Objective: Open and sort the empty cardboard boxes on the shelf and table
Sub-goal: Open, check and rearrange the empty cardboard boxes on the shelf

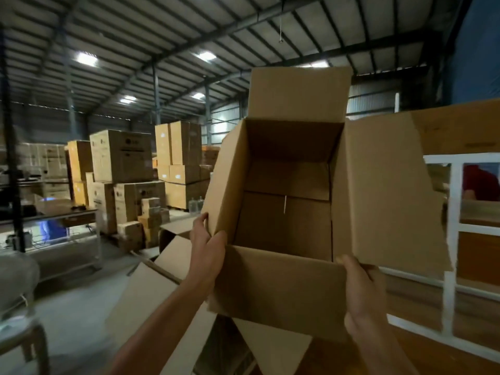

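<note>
The room was a large warehouse under a dark ribbed metal roof [135,36] crossed by steel beams, with bright rectangular ceiling lights [86,59] glowing. A pale grey concrete floor [78,318] spread below. Tall stacks of printed brown cartons [121,155] stood far back beside a wooden-topped metal workbench [67,212], and a white-framed wooden shelf [451,239] rose at right

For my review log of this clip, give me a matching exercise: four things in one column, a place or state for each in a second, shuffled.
1. held box
2. left hand
3. right hand
4. stacked cartons

A. far back on the left
B. open, flaps spread, nothing inside
C. grips the box's near right corner
D. grips the box's near left corner

Pairs: 1-B, 2-D, 3-C, 4-A
</note>
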